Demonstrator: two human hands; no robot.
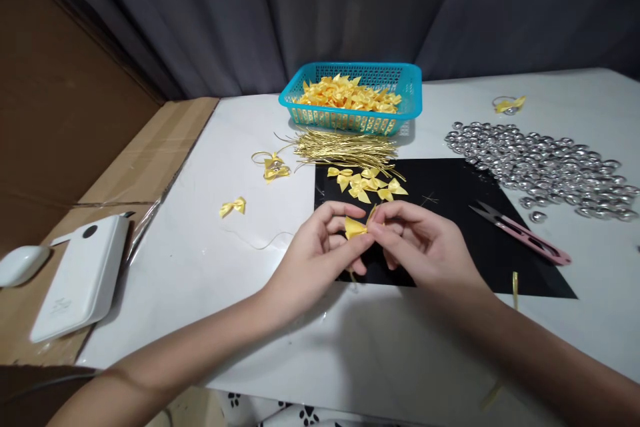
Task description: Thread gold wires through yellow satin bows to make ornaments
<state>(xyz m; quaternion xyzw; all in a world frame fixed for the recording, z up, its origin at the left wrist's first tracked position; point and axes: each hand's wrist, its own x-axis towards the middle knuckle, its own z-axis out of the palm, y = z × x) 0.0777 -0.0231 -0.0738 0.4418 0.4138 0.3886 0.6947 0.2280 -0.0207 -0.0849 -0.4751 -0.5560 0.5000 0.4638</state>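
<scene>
View from a head-worn camera, looking down at a white table [225, 293]. A black mat [450, 203] lies at its centre, and every place here is given from that mat.

Over the mat's near left corner, two bare hands meet. The left hand [320, 250] and right hand [420, 247] are both closed in a fingertip pinch on one small yellow ribbon bow [355, 227]. Each hand takes a side of the knot, so the bow's wings stay free and its middle faces up towards the eyes. The other fingers curl away, probably to keep the view open. Whether a gold tie is also held between the fingertips cannot be told.

On the mat's far left corner sits a cluster of loose bows [367, 185], close to the hands; the dark surface makes the yellow stand out. Just beyond that corner lies a bundle of gold wire ties [345, 147], and beyond that a blue basket [350, 121] heaped with more bows.

On the mat's right part lie pink-handled snips [525, 237], near the right hand. Past the mat's right far edge spreads a pile of silver pieces [540, 163].

Left of the mat, well apart from the hands, lie a single bow [233, 207] and a bow with a gold loop [273, 167]. Farther left, off the table, sits a white power bank [83, 280].
</scene>
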